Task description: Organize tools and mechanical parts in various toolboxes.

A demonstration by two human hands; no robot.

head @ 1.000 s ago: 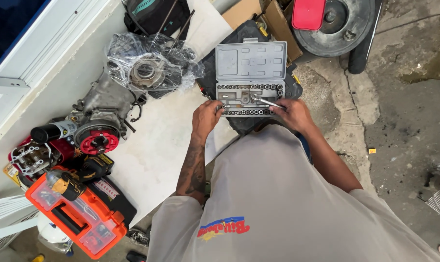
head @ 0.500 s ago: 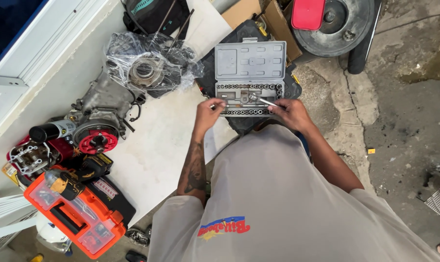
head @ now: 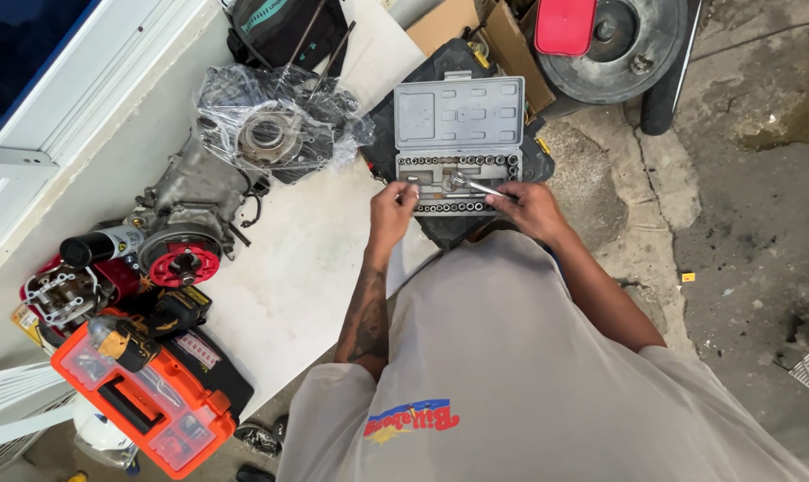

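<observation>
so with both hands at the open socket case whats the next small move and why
Probably lift the ratchet clear with the right hand, since its fingers already grip the handle while the head still lies in the grey case; the left hand pinches something small beside it.

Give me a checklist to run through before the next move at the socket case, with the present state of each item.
1. Socket case open, lid laid back: ok.
2. Case resting steady on the black box under it: cannot tell, the base is mostly hidden.
3. Ratchet gripped: ok, the right hand holds its handle, head over the tray.
4. Left hand holding a small piece at the tray's left end: ok, though which piece is too small to tell.
5. Front row of sockets seated in the tray: ok where visible; the hands cover both ends.
6. Wrapped engine part apart from the case: ok.
</observation>
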